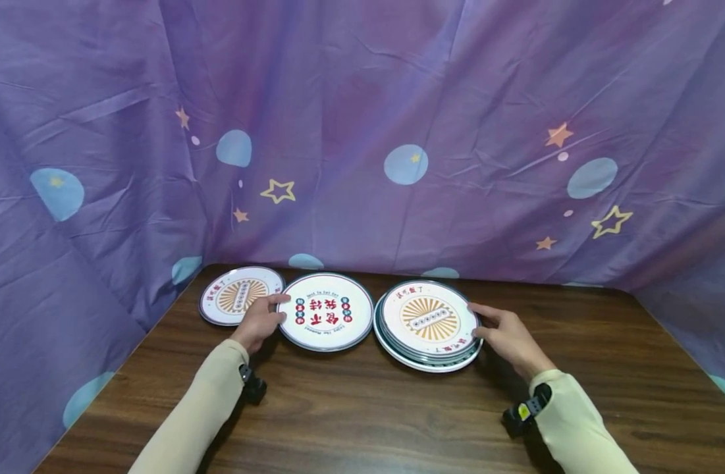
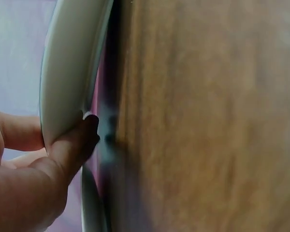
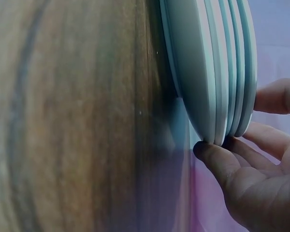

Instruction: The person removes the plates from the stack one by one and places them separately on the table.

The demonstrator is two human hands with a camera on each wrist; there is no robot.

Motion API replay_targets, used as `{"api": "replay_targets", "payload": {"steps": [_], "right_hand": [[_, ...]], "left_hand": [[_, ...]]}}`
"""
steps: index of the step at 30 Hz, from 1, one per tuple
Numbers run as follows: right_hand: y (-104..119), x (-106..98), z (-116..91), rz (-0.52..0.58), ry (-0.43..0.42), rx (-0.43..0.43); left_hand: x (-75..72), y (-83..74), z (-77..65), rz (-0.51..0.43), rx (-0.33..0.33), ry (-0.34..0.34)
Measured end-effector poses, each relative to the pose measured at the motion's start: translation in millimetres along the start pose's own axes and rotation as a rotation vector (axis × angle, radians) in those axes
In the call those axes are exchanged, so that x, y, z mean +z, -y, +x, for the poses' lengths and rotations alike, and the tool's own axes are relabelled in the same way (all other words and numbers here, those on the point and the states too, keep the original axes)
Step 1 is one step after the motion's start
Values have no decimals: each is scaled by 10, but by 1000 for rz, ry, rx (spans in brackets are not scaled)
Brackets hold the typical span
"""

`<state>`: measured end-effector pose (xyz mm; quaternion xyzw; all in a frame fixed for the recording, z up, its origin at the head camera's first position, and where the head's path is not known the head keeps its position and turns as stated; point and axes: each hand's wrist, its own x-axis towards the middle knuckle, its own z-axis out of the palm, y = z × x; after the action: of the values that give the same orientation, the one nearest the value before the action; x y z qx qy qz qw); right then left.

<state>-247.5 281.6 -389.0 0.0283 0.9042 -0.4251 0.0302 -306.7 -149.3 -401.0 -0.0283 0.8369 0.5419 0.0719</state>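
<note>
My left hand (image 1: 259, 322) pinches the left rim of a white plate (image 1: 325, 311) with red characters and a dark border. In the left wrist view the thumb is under that plate (image 2: 70, 63) and a finger is over its edge. At the right, several plates form a stack (image 1: 429, 318), a sunburst-patterned one on top and a wider one at the bottom. My right hand (image 1: 512, 341) holds the stack's right rim. The right wrist view puts the thumb against the lower plates (image 3: 203, 96) and the other fingers along the upper rims.
Another sunburst-patterned plate (image 1: 220, 303) lies at the far left of the brown wooden table (image 1: 368, 415), partly behind the left hand. A purple curtain (image 1: 338, 131) with stars and planets hangs behind the table and along its sides.
</note>
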Motion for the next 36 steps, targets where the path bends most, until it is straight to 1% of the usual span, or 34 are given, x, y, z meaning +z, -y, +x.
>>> {"api": "replay_targets", "payload": {"steps": [3, 5, 9, 13, 18, 22, 23, 25, 27, 30, 31, 33, 34, 36], "right_hand": [[-11, -6, 3, -1, -3, -8], [-15, -10, 2, 2, -3, -9], [-22, -13, 6, -7, -4, -3], [-22, 1, 12, -11, -5, -3], [-3, 4, 8, -8, -2, -3], [-5, -7, -2, -1, -10, -18], [-10, -8, -4, 0, -14, -23], [-17, -7, -11, 0, -18, -27], [-26, 2, -16, 3, -19, -29], [-32, 12, -19, 1, -20, -30], [-33, 13, -19, 3, -20, -31], [-32, 9, -20, 8, -20, -37], [-34, 6, -21, 20, -19, -43], [-43, 1, -25, 50, -19, -56]], "left_hand": [[14, 4, -7, 7, -4, -2], [17, -2, -13, 31, 4, 0], [-13, -33, -29, 122, 32, -2], [-94, -70, -59, 187, 49, 6], [-174, -101, -111, 202, 28, 26], [-194, -136, -146, 200, 27, 26], [-198, -148, -156, 211, 33, 24], [-199, -173, -174, 263, 46, 10], [-203, -209, -201, 357, 67, -11], [-199, -274, -246, 503, 125, -61], [-192, -295, -258, 534, 149, -80], [-166, -340, -279, 553, 193, -105], [-146, -358, -285, 546, 216, -114], [-91, -388, -287, 503, 245, -122]]}}
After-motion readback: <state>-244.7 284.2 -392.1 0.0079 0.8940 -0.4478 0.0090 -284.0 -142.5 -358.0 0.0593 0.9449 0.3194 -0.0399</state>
